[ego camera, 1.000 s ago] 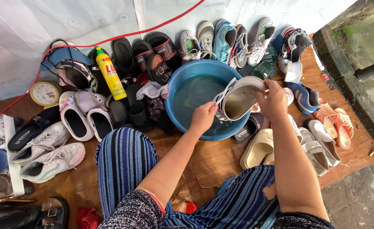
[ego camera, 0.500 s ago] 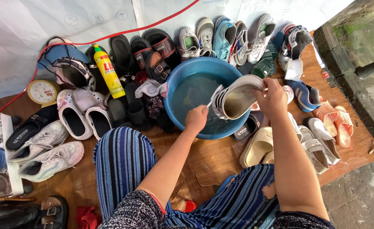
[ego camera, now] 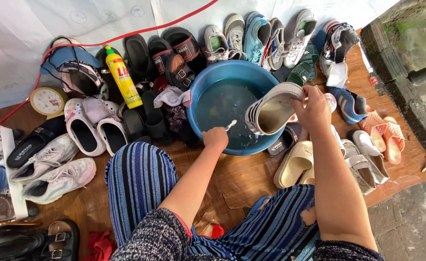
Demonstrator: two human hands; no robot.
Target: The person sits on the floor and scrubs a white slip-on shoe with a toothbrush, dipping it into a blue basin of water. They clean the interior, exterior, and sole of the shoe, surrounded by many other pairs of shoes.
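Nearest, the person's knees in blue striped trousers (ego camera: 140, 188) spread over the brown cardboard floor covering (ego camera: 232, 179), and both forearms reach out to the blue basin (ego camera: 208, 84) of water that sits at the middle of it. The left hand (ego camera: 215, 139) has its fingers curled tight round a small white brush (ego camera: 231, 125), whose head hangs over the water by the basin's near rim. The right hand (ego camera: 314, 108) has its fingers clamped on the heel of a grey sneaker with dark side stripes (ego camera: 271, 108), held tilted over the basin's right side, opening towards the person. Judging from this, the scrubbing of this sneaker is under way, with the brush apart from the shoe at this instant; how clean it is I cannot tell. A great many pairs lie round about and look dry. To the right of the basin lie beige slip-ons (ego camera: 295, 162) and pink sandals (ego camera: 384, 133); to the left, white clogs (ego camera: 85, 128), white trainers (ego camera: 53, 166), a yellow detergent bottle (ego camera: 122, 77) and a round clock (ego camera: 48, 100). Along the far edge, a row of black sandals (ego camera: 174, 48) and coloured trainers (ego camera: 266, 36) crowds close behind the basin against a white sheet (ego camera: 53, 24), with a red cord (ego camera: 140, 33) across it.
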